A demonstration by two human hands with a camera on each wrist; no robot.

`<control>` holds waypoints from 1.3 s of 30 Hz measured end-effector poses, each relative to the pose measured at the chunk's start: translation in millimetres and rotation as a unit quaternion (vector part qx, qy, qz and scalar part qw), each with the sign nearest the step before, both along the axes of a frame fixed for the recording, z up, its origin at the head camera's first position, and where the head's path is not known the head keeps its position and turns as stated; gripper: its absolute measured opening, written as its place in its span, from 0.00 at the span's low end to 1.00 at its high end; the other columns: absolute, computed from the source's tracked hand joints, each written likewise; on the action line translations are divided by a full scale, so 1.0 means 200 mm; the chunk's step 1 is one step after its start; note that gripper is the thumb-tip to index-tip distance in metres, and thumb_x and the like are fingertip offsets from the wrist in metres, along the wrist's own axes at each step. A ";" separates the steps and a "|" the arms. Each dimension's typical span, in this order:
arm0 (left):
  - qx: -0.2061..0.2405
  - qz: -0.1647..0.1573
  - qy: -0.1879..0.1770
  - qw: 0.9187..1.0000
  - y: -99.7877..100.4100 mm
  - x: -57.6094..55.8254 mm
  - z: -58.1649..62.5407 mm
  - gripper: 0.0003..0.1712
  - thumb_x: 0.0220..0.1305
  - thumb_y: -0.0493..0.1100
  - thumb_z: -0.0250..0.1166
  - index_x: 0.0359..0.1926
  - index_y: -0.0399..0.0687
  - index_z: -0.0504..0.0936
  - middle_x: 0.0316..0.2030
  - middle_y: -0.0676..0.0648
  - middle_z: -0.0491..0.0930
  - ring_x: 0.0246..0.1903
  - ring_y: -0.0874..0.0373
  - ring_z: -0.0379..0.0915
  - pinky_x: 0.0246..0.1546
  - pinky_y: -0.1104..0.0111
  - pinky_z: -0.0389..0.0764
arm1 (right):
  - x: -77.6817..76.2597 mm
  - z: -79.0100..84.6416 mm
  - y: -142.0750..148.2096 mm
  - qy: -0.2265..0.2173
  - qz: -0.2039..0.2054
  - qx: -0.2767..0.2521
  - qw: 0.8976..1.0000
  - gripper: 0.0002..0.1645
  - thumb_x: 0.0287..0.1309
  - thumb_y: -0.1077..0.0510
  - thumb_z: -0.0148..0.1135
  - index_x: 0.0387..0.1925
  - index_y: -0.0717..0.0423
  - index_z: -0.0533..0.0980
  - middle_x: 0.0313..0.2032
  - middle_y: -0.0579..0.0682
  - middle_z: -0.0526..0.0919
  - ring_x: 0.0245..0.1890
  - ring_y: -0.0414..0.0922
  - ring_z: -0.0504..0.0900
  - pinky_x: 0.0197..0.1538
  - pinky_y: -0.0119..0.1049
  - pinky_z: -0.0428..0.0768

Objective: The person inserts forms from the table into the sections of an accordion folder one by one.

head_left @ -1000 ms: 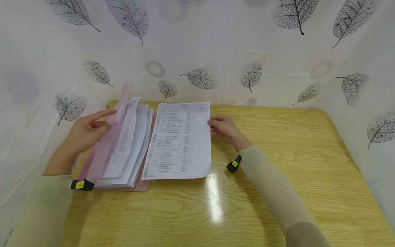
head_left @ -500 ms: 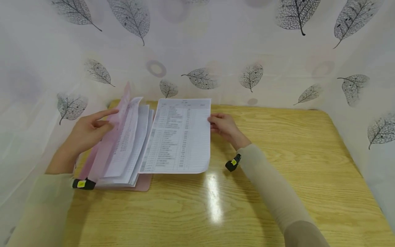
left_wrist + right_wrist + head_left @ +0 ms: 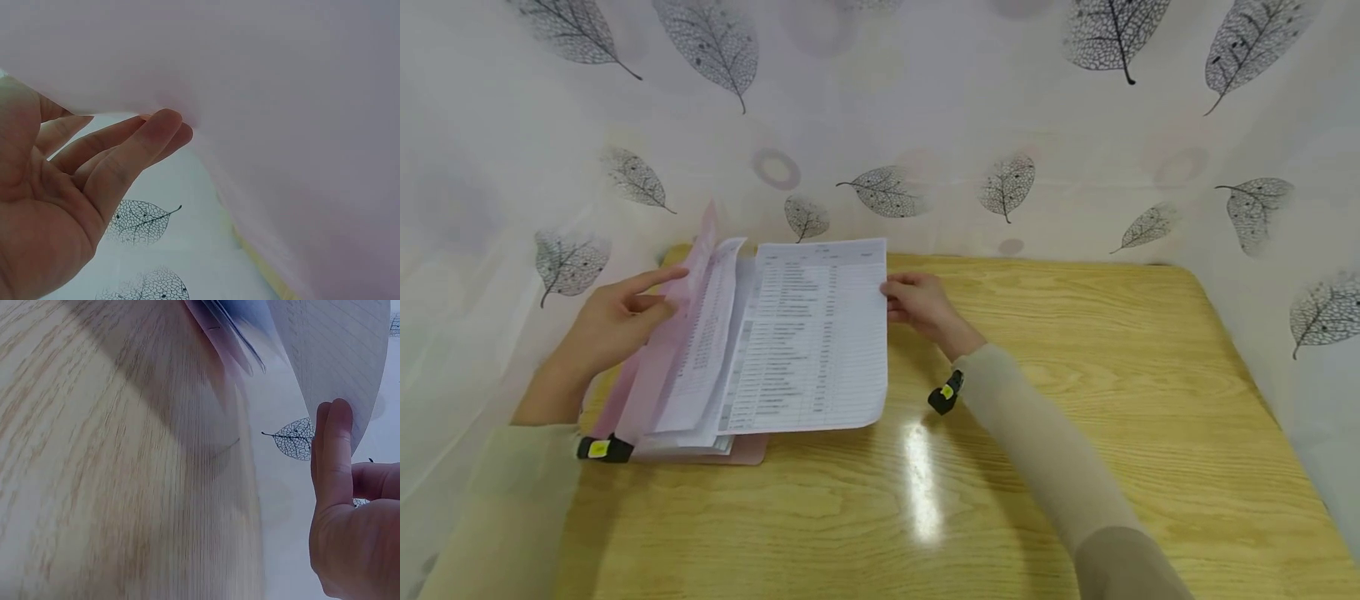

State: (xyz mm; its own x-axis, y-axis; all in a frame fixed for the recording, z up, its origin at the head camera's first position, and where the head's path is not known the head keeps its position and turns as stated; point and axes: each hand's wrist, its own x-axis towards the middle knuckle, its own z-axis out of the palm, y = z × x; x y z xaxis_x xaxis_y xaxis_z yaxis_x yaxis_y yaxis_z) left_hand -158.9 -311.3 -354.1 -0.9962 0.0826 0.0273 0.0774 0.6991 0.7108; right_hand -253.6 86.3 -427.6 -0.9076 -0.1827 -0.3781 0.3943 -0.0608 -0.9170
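A pink folder (image 3: 750,451) lies at the table's left with its translucent front cover (image 3: 652,371) raised and tilted. My left hand (image 3: 610,327) pinches the cover's edge between thumb and fingers, seen closely in the left wrist view. Several printed pages (image 3: 703,358) fan out inside the folder. To their right, my right hand (image 3: 925,307) holds a printed sheet (image 3: 808,342) by its right edge, thumb in front and fingers behind. This sheet's left side overlaps the folder and its pages. In the right wrist view the sheet (image 3: 340,356) bends upward from the fingertips, raised above the table.
The wood-grain table (image 3: 1075,417) extends to the right and front. Behind it hangs a pale curtain (image 3: 925,100) printed with leaves, close to the back edge and both sides. A black device with a yellow mark sits at each wrist.
My right hand has brought the sheet left, so it now covers more of the folder's pages. It rose slightly along the way. The left hand and the cover have stayed nearly still.
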 end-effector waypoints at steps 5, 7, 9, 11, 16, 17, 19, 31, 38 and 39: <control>0.007 -0.005 0.006 1.000 0.00 -0.01 -0.01 0.28 0.77 0.43 0.61 0.74 0.48 0.74 0.25 0.56 0.79 0.19 0.64 0.67 0.20 0.70 0.70 | -0.01 -0.01 -0.06 0.000 0.003 -0.003 1.000 0.22 0.74 0.66 0.58 0.64 0.74 0.73 0.26 0.48 0.82 0.22 0.38 0.82 0.30 0.29 0.85; 0.003 -0.003 0.006 1.000 0.00 -0.01 -0.01 0.28 0.77 0.44 0.62 0.74 0.48 0.75 0.27 0.57 0.80 0.20 0.64 0.68 0.21 0.70 0.70 | -0.01 -0.01 -0.09 0.001 0.006 -0.002 1.000 0.22 0.74 0.65 0.58 0.64 0.74 0.73 0.26 0.49 0.82 0.22 0.38 0.82 0.30 0.30 0.85; -0.002 0.001 0.005 1.000 0.01 -0.01 -0.02 0.28 0.77 0.44 0.62 0.74 0.48 0.75 0.29 0.55 0.81 0.21 0.64 0.69 0.21 0.70 0.71 | -0.01 -0.01 -0.12 0.001 0.008 0.000 1.000 0.22 0.74 0.65 0.59 0.64 0.73 0.73 0.26 0.49 0.81 0.22 0.39 0.81 0.30 0.30 0.85; -0.007 0.002 0.005 1.000 0.01 -0.01 -0.02 0.28 0.77 0.44 0.61 0.74 0.48 0.75 0.31 0.52 0.82 0.23 0.65 0.70 0.22 0.71 0.72 | -0.01 -0.01 -0.15 0.000 0.010 -0.002 1.000 0.23 0.74 0.65 0.59 0.64 0.73 0.73 0.26 0.50 0.81 0.22 0.39 0.81 0.29 0.30 0.85; -0.012 0.001 0.008 1.000 0.01 -0.02 -0.03 0.28 0.76 0.42 0.62 0.74 0.47 0.75 0.36 0.46 0.83 0.26 0.68 0.72 0.24 0.72 0.73 | 0.00 -0.02 -0.21 -0.001 0.014 0.002 1.000 0.22 0.73 0.65 0.59 0.64 0.72 0.73 0.27 0.51 0.82 0.22 0.39 0.82 0.28 0.29 0.85; -0.013 0.003 0.007 1.000 0.01 -0.02 -0.03 0.28 0.76 0.42 0.62 0.74 0.48 0.75 0.38 0.47 0.83 0.27 0.69 0.73 0.25 0.73 0.74 | 0.01 -0.02 -0.22 -0.002 0.014 0.002 1.000 0.22 0.73 0.66 0.59 0.64 0.73 0.74 0.27 0.51 0.82 0.22 0.39 0.82 0.28 0.29 0.85; -0.013 0.003 0.007 1.000 0.01 -0.02 -0.04 0.28 0.76 0.42 0.62 0.74 0.48 0.75 0.40 0.51 0.83 0.29 0.71 0.74 0.26 0.74 0.74 | 0.01 -0.02 -0.24 -0.004 0.016 0.000 1.000 0.21 0.73 0.66 0.59 0.62 0.73 0.74 0.27 0.51 0.82 0.22 0.39 0.82 0.28 0.29 0.85; -0.007 -0.005 -0.001 1.000 0.02 -0.02 -0.02 0.28 0.78 0.45 0.61 0.75 0.50 0.73 0.56 0.32 0.81 0.35 0.77 0.75 0.30 0.76 0.78 | 0.04 -0.04 -0.40 -0.011 0.027 0.001 1.000 0.21 0.73 0.63 0.62 0.61 0.73 0.76 0.31 0.54 0.84 0.26 0.40 0.86 0.49 0.45 0.89; -0.005 -0.004 -0.002 1.000 0.03 -0.03 -0.03 0.28 0.77 0.43 0.61 0.75 0.49 0.74 0.55 0.30 0.82 0.33 0.74 0.75 0.28 0.73 0.78 | 0.05 -0.03 -0.48 -0.025 0.038 -0.025 0.999 0.20 0.72 0.64 0.63 0.60 0.73 0.78 0.35 0.60 0.87 0.27 0.42 0.87 0.53 0.49 0.87; -0.003 -0.004 0.001 1.000 0.04 -0.03 -0.04 0.28 0.77 0.43 0.61 0.75 0.48 0.74 0.54 0.30 0.82 0.32 0.74 0.75 0.27 0.73 0.78 | 0.06 -0.03 -0.49 -0.026 0.040 -0.029 0.998 0.19 0.72 0.64 0.63 0.59 0.73 0.78 0.36 0.62 0.88 0.27 0.43 0.87 0.52 0.49 0.87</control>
State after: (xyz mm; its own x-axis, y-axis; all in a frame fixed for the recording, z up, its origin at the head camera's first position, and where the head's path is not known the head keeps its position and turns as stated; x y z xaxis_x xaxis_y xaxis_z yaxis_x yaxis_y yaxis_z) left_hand -164.9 -304.1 -361.3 -0.9954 0.0914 0.0281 0.0845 0.7032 0.7059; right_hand -242.6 -11.2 -433.9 -0.8688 -0.2766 -0.4107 0.4469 -0.0807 -0.8909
